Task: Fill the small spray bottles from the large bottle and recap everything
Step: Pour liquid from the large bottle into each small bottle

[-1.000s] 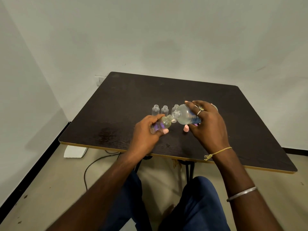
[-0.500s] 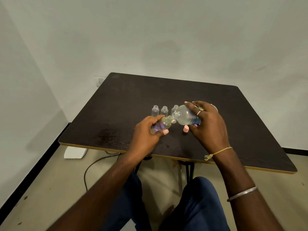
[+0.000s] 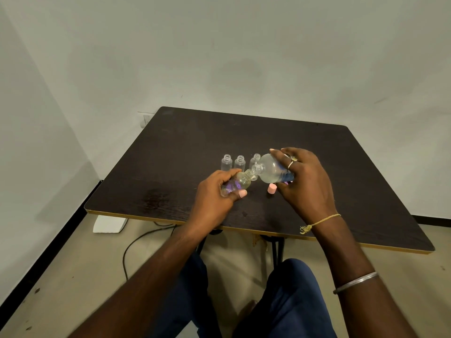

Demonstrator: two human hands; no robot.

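My right hand [image 3: 307, 184] grips the large clear bottle [image 3: 271, 170], tipped over to the left so its open neck meets the mouth of a small clear bottle [image 3: 240, 182]. My left hand [image 3: 216, 193] holds that small bottle tilted, its neck pointing up and right; a purple patch shows through it. Both bottles hang just above the dark table [image 3: 170, 167]. Behind them three more small uncapped bottles stand in a row: left [image 3: 226, 162], middle [image 3: 240, 162] and right [image 3: 255, 159], the last partly hidden by the large bottle. A pink cap [image 3: 271, 188] lies on the table under the large bottle.
The table's front edge [image 3: 244, 229] runs close below my hands. White walls stand behind and to the left. On the floor under the table's left corner lie a white block [image 3: 109, 224] and a black cable [image 3: 136, 242]. My knees in blue trousers are below.
Almost nothing has moved; both hands keep the two bottles mouth to mouth in the same spot, with only a slight shift.
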